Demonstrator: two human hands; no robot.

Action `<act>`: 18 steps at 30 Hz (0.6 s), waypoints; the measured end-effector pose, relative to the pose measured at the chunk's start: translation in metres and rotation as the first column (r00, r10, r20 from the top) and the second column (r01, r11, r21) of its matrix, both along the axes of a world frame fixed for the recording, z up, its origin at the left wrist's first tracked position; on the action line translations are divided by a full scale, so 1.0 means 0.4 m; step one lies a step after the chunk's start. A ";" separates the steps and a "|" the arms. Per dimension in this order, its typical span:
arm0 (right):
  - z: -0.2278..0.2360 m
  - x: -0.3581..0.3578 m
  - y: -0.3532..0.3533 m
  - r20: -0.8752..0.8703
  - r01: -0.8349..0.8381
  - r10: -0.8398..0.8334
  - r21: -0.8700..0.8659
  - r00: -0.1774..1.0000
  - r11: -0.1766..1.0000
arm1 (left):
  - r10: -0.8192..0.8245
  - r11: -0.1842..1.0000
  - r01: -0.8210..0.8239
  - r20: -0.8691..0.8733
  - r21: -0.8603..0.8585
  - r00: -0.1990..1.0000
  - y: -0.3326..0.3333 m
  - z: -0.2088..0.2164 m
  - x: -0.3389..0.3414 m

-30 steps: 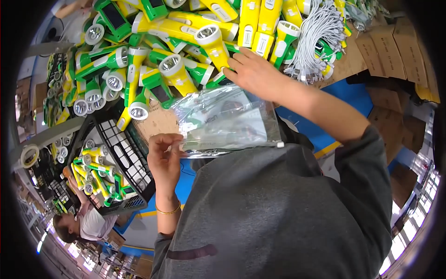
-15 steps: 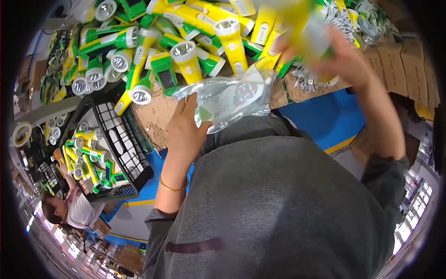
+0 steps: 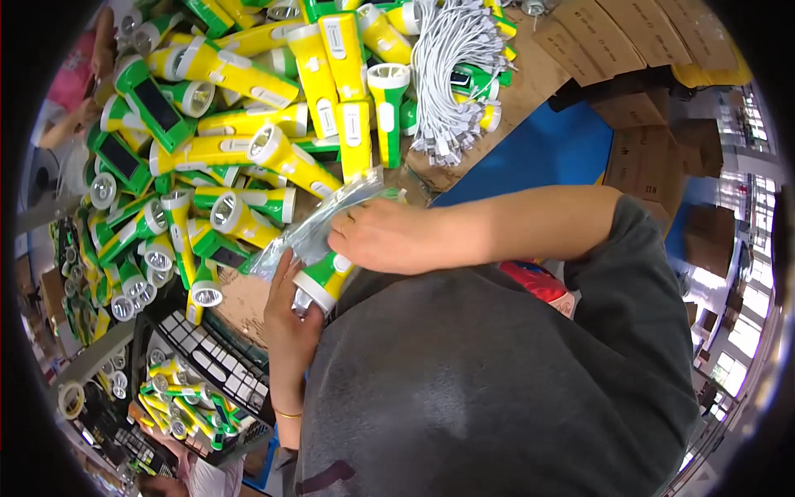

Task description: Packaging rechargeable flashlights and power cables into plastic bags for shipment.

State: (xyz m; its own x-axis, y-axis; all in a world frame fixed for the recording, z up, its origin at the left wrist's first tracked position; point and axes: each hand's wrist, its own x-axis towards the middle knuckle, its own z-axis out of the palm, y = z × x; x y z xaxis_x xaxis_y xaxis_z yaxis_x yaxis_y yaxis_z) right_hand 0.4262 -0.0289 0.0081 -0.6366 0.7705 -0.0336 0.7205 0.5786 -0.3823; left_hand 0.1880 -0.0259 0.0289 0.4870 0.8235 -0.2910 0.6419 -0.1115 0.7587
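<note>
Close against my body, a green, yellow and white flashlight (image 3: 324, 280) is tilted, its white lens end toward the lower left. The fingers and thumb of my left hand (image 3: 290, 331) close around that lens end. My right hand (image 3: 385, 236) is curled over the flashlight's other end, which it hides. A clear plastic bag (image 3: 302, 224) lies just beyond, along both hands; one end touches my left fingertips and the other passes behind my right hand. Whether the flashlight is inside the bag, I cannot tell.
A heap of similar flashlights (image 3: 240, 74) covers the table's far side. Bundled white cables (image 3: 447, 74) lie to its right, cardboard boxes (image 3: 596, 37) beyond. At lower left stands a black crate (image 3: 211, 352) with more flashlights. Other people are partly visible at the left.
My right hand has come down and left from over the heap, bringing a flashlight to my left hand. The bag now lies slanted, and the whole view has swung to the right.
</note>
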 end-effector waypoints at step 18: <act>-0.265 0.272 0.181 -0.488 0.986 -0.857 0.049 0.164 0.161 | -0.234 0.852 0.207 -0.004 0.481 0.972 0.068 -0.108 0.168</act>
